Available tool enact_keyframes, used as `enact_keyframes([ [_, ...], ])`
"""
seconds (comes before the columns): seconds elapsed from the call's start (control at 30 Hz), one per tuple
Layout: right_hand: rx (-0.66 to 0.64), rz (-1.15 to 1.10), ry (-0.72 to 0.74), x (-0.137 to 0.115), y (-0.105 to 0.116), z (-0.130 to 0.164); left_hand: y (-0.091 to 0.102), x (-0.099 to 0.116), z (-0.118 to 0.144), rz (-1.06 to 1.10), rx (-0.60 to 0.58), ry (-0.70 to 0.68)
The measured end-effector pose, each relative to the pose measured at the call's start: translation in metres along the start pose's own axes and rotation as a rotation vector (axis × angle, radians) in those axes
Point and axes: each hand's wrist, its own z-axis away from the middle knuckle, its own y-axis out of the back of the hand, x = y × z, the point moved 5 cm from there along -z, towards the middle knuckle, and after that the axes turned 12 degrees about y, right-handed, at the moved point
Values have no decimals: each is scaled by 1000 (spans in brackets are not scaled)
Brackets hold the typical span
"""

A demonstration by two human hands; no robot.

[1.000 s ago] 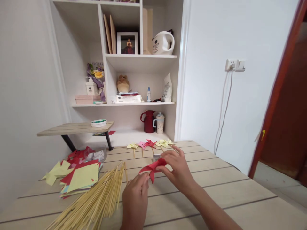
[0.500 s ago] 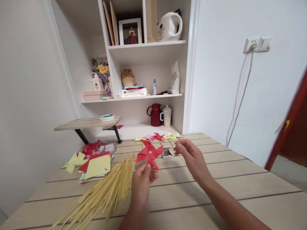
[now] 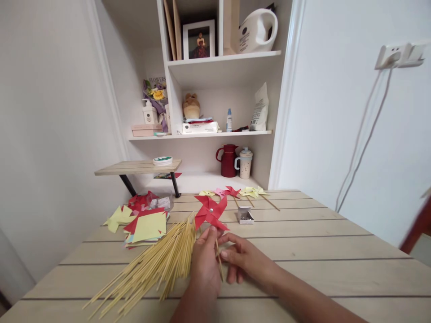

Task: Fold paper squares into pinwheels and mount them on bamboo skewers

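Observation:
A red paper pinwheel point(image 3: 213, 214) with a silver pin at its centre is held upright just above the table. My left hand point(image 3: 206, 253) is closed on it, thumb and fingers pinching beneath the paper blades. A thin wooden stick point(image 3: 219, 265) slants down from the pinwheel beside my left palm. My right hand point(image 3: 240, 256) has come to this stick, its thumb and forefinger closed about it; part of the contact is hidden. Behind the hands stands a small open box point(image 3: 245, 216) with shiny metal pins inside.
To the left lie a fan of wooden sticks point(image 3: 161, 264), stacked coloured paper squares point(image 3: 148, 228) and a folded yellow paper piece point(image 3: 118, 218). Several pinwheels point(image 3: 232, 191) rest along the table's back. A small raised stand point(image 3: 138, 167) and a red jug point(image 3: 229, 160) are behind.
My right hand has moved from beside the pin box down and left to the stick under the pinwheel. My left hand still holds the pinwheel. The view has shifted slightly left.

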Motion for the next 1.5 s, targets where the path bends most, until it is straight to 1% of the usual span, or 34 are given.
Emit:
enact_keyframes([
  [0.13, -10, 10, -61, 8, -4, -1, 0, -2, 2, 46, 26, 41],
  [0.23, 21, 42, -93, 13, -2, -2, -3, 0, 4, 72, 5, 54],
  [0.33, 70, 39, -106, 15, -1, -2, -4, 1, 4, 74, 16, 56],
  [0.4, 112, 11, -96, 13, 0, -3, -3, 3, 3, 37, 26, 59],
  [0.5, 174, -51, -25, 2, 3, -3, -2, 3, 0, -15, -17, 106],
  [0.6, 255, -72, 63, -15, 17, -2, -2, 3, -2, -40, -108, 137],
  [0.67, 301, -28, 93, -26, 29, 0, -2, 4, -3, -69, -165, 110],
  [0.73, 334, 3, 111, -34, 41, 3, -2, 5, -4, -100, -183, 71],
  [0.87, 392, 35, 138, -44, 58, 7, 0, 6, -4, -108, -134, 20],
  [0.97, 434, 40, 167, -49, 66, 8, 1, 7, -4, -86, -102, 18],
  [1.07, 497, 47, 203, -51, 77, 8, 8, 6, -7, -53, -37, 35],
  [1.1, 522, 64, 205, -51, 83, 8, 12, 5, -8, -37, 6, 39],
  [1.17, 597, 132, 186, -48, 101, 6, 19, 3, -13, -13, 46, 21],
  [1.23, 690, 242, 132, -45, 128, 6, 24, 0, -19, -42, 50, 3],
  [1.3, 784, 316, 89, -44, 161, 8, 27, -4, -24, -93, 77, -17],
  [1.4, 901, 498, -40, -42, 214, 20, 25, -6, -27, -308, 104, -109],
  [1.5, 929, 709, -238, -38, 259, 36, 16, -8, -27, -615, 102, -184],
])
